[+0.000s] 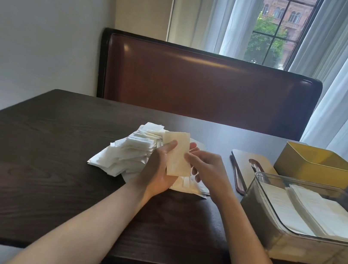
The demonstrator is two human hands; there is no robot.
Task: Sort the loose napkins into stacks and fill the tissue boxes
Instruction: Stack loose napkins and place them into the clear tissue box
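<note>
Right now, hands: both are raised just above the dark wooden table (32,133), meeting over the pile of napkins (129,154).
Left hand (160,170): palm up, fingers curled under a small stack of folded napkins (176,154), thumb lying across its left edge; it grips the stack.
Right hand (205,170): thumb and fingertips pinch the right edge of the same stack, the other fingers loosely bent below it.
Held stack: cream-white, standing on its long side, tilted a little away from the person, above the pile and not touching the table.
Pile of napkins: loose white folded pieces, fanned and overlapping, lying on the table left of and beneath the hands; some sheets stick out under the right wrist.
Clear box (291,217): at the right front of the table, open on top, with two rows of white napkins (314,211) lying flat inside.
Yellow box (314,166): behind the clear box, open on top; what it holds cannot be seen.
Lid (251,166): a flat board with a long slot, lying on the table between the pile and the yellow box, partly behind the clear box.
Behind the table: a brown leather bench back (209,87), then a window (276,27) with sheer white curtains (347,67).
</note>
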